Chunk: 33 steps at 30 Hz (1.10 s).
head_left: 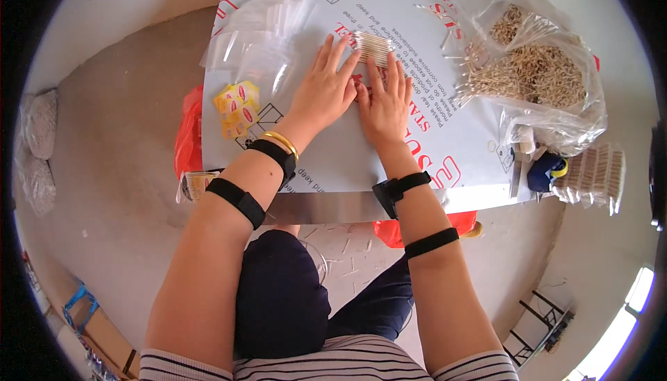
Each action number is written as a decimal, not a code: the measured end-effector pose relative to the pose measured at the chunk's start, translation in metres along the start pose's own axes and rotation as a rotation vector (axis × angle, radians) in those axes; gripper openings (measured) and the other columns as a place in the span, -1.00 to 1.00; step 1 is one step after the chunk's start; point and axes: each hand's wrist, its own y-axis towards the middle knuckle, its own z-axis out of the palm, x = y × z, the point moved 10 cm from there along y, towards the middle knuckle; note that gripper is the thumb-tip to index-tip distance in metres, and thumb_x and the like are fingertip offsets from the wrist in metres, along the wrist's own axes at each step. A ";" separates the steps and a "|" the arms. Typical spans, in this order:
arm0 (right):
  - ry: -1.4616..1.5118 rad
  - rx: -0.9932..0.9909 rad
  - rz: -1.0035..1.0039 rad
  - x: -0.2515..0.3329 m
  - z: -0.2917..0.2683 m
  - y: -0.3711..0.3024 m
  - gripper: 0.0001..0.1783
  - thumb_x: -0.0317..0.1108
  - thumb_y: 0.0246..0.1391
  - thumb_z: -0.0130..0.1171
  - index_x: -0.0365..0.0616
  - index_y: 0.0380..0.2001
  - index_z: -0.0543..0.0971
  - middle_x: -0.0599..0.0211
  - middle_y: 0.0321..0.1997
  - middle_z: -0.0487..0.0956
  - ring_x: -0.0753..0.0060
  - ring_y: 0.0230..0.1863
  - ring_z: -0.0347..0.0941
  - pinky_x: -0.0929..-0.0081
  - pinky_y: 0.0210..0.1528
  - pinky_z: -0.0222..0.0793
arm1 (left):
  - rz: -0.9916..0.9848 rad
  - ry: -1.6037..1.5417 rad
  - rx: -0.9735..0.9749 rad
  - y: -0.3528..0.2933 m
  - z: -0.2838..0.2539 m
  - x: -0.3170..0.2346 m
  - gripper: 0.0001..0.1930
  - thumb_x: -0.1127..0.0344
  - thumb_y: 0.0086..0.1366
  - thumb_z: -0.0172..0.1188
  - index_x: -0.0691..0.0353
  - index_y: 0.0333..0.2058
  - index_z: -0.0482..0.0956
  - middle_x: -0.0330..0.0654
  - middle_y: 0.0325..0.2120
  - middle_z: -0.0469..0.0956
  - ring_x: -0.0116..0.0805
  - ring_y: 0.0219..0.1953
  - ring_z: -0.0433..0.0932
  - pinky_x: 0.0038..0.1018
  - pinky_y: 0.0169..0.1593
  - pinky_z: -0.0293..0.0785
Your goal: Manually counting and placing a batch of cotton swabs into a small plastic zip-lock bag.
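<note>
Both left hand (325, 82) and right hand (386, 104) unclenched, fingers extended | swab row (375, 45) at far fingertips | best squared gently, evenly

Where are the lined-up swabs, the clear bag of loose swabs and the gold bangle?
Lined-up swabs (374, 44): head view, on the middle of their sticks.
Clear bag of loose swabs (582, 125): head view, on its lower plastic wall.
Gold bangle (287, 143): head view, on its visible band.
</note>
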 end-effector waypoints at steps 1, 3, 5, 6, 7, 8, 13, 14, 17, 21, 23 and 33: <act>-0.001 -0.001 -0.001 0.000 0.001 0.000 -0.37 0.08 0.38 -0.04 0.17 0.44 0.33 0.18 0.59 0.09 0.00 0.59 -0.03 -0.13 0.58 -0.22 | 0.000 0.002 0.002 0.000 0.001 0.000 -0.45 0.35 0.36 0.08 0.23 0.31 0.31 0.10 0.39 0.13 0.29 0.46 0.06 0.04 0.46 0.14; -0.001 -0.004 -0.003 -0.001 0.003 0.000 -0.37 0.08 0.38 -0.04 0.17 0.44 0.33 0.18 0.59 0.10 0.00 0.59 -0.03 -0.13 0.58 -0.22 | -0.003 0.029 0.005 0.000 0.002 0.001 -0.43 0.33 0.35 0.09 0.22 0.33 0.30 0.10 0.39 0.13 0.29 0.46 0.07 0.05 0.47 0.13; -0.003 0.007 0.010 -0.001 0.004 -0.001 -0.37 0.08 0.38 -0.04 0.18 0.44 0.32 0.19 0.59 0.09 0.00 0.59 -0.03 -0.13 0.58 -0.23 | -0.010 0.034 0.015 0.000 0.002 0.001 -0.45 0.33 0.35 0.09 0.22 0.31 0.32 0.10 0.39 0.13 0.28 0.46 0.08 0.04 0.47 0.13; -0.001 0.006 0.008 -0.001 0.004 -0.001 -0.37 0.08 0.38 -0.04 0.18 0.44 0.32 0.19 0.59 0.09 0.00 0.59 -0.03 -0.13 0.58 -0.23 | -0.016 0.036 0.024 0.000 0.002 0.001 -0.46 0.32 0.34 0.10 0.23 0.30 0.34 0.10 0.38 0.14 0.28 0.46 0.08 0.04 0.47 0.13; 0.011 0.010 0.010 -0.001 0.003 -0.001 -0.37 0.07 0.38 -0.03 0.18 0.44 0.32 0.18 0.59 0.09 0.00 0.59 -0.03 -0.13 0.58 -0.23 | -0.016 0.038 0.023 0.000 0.002 0.002 -0.46 0.32 0.34 0.10 0.23 0.30 0.34 0.10 0.38 0.14 0.28 0.46 0.08 0.04 0.47 0.13; 0.024 0.014 0.011 0.000 0.003 -0.001 -0.37 0.06 0.38 -0.03 0.17 0.44 0.32 0.16 0.59 0.08 0.00 0.59 -0.04 -0.13 0.58 -0.23 | -0.017 0.038 0.025 0.000 0.001 0.002 -0.48 0.32 0.34 0.10 0.23 0.28 0.35 0.10 0.38 0.14 0.27 0.45 0.09 0.03 0.46 0.14; 0.117 -0.012 0.005 -0.003 -0.001 0.004 -0.40 -0.01 0.37 0.02 0.14 0.42 0.34 0.08 0.56 0.10 -0.07 0.58 -0.04 -0.11 0.57 -0.20 | -0.031 0.032 0.016 -0.001 0.002 0.003 -0.53 0.31 0.35 0.10 0.24 0.22 0.39 0.10 0.37 0.16 0.26 0.44 0.12 0.03 0.46 0.14; 0.146 -0.032 -0.019 -0.004 -0.003 0.008 -0.41 -0.04 0.36 0.04 0.13 0.40 0.36 0.05 0.54 0.12 -0.09 0.57 -0.04 -0.10 0.57 -0.18 | -0.030 0.024 0.000 0.000 0.000 0.002 -0.53 0.31 0.32 0.11 0.26 0.19 0.41 0.12 0.36 0.20 0.24 0.43 0.15 0.03 0.47 0.13; 0.205 -0.023 -0.082 -0.001 -0.001 0.021 -0.45 -0.08 0.34 0.09 0.09 0.35 0.41 0.05 0.50 0.17 -0.12 0.55 -0.01 -0.07 0.56 -0.14 | -0.036 0.017 -0.007 0.000 0.002 0.004 -0.54 0.31 0.31 0.12 0.27 0.17 0.42 0.13 0.35 0.21 0.24 0.42 0.16 0.02 0.48 0.12; 0.186 0.001 -0.057 -0.001 0.003 0.025 -0.48 -0.10 0.33 0.11 0.07 0.31 0.44 0.04 0.47 0.20 -0.14 0.53 0.02 -0.07 0.55 -0.11 | -0.034 0.023 -0.003 0.000 0.003 0.005 -0.55 0.31 0.31 0.12 0.27 0.16 0.41 0.14 0.36 0.19 0.23 0.43 0.15 0.01 0.49 0.10; 0.183 -0.011 -0.073 0.002 0.001 0.025 -0.50 -0.12 0.32 0.12 0.05 0.28 0.47 0.04 0.44 0.22 -0.16 0.51 0.04 -0.07 0.55 -0.09 | -0.039 0.022 -0.006 -0.001 0.002 0.006 -0.55 0.31 0.30 0.12 0.27 0.16 0.41 0.14 0.36 0.19 0.23 0.43 0.15 0.01 0.49 0.09; 0.268 -0.034 -0.058 -0.001 -0.004 0.046 -0.66 -0.22 0.29 0.16 -0.02 0.09 0.57 0.05 0.34 0.30 -0.20 0.45 0.14 -0.07 0.44 0.11 | -0.064 0.037 0.033 -0.002 0.004 0.007 -0.49 0.25 0.27 0.13 0.32 0.16 0.44 0.17 0.37 0.20 0.21 0.44 0.13 -0.02 0.50 0.06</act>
